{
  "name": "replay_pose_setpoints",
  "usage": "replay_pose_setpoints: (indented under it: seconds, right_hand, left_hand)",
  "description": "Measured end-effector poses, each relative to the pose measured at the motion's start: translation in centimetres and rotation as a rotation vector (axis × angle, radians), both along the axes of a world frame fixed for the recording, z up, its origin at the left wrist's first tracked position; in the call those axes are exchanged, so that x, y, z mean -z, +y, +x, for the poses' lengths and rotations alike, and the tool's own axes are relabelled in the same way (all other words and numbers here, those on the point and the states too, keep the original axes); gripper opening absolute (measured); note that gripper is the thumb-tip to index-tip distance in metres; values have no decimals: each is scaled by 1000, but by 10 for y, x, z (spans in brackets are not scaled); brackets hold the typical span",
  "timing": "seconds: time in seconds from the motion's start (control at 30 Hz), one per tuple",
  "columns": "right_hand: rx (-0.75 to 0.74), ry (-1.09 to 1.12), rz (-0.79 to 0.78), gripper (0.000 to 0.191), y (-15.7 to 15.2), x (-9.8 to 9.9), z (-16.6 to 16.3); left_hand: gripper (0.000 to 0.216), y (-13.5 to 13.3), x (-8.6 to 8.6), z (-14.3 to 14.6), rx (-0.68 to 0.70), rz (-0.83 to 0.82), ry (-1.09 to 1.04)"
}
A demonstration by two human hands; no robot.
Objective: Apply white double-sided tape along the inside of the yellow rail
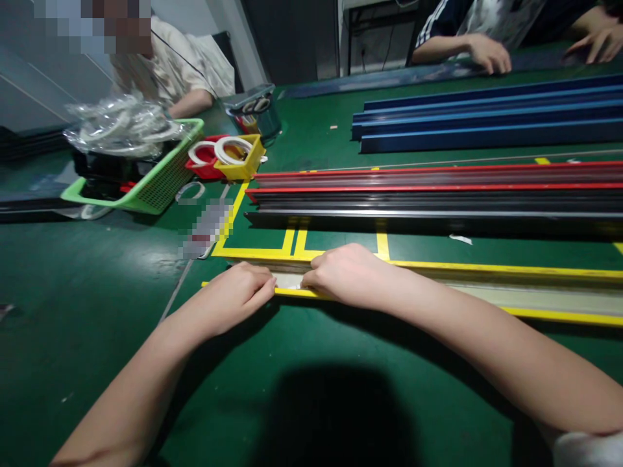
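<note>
A long channel profile [540, 299] with yellow edges and a pale inside lies across the green table in front of me. My left hand [241, 288] is at its left end, fingers curled over the near yellow edge and thumb against it. Just to the right, my right hand [345, 275] reaches into the same channel with its fingers pinched together. A small white scrap [296, 287] shows at those fingertips, inside the channel. What the right fingers hold beyond this is hidden by the hand.
Behind lie red-edged profiles [438, 178], a black profile [413, 220] and blue profiles [487, 130]. To the left are a green basket [165, 178] of bagged parts, small red [207, 170] and yellow bins [254, 155] with tape rolls, and a phone-like slab [207, 227]. Two people sit opposite.
</note>
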State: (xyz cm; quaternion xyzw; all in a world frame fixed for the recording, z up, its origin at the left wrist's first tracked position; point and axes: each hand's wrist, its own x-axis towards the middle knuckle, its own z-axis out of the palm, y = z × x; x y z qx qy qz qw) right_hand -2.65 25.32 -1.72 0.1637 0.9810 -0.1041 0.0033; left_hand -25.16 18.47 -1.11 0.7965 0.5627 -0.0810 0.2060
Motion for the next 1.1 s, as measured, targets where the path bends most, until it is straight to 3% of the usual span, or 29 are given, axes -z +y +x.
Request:
replay_pose_setpoints:
  seconds: [0.17, 0.33, 0.47, 0.57, 0.7, 0.83, 1.1]
  right_hand:
    - [0, 3, 2, 24, 1, 2, 0]
    - [-50, 23, -27, 26, 4, 1, 5]
    - [13, 73, -58, 41, 1, -4, 8]
    - [88, 81, -109, 37, -3, -6, 12]
    - [163, 169, -211, 35, -8, -1, 28]
    - [148, 312, -316, 38, -14, 10, 50]
    - [215, 390, -342, 33, -15, 21, 58]
  left_hand:
    - [46, 16, -2, 7, -114, -57, 99]
    - [53, 28, -5, 20, -140, -51, 180]
    - [54, 20, -8, 23, -163, -37, 142]
    - [53, 8, -6, 19, -159, -30, 93]
    - [50, -3, 8, 13, -164, 59, 82]
    - [47, -2, 17, 8, -74, 133, 79]
    - [50, 7, 4, -2, -34, -65, -6]
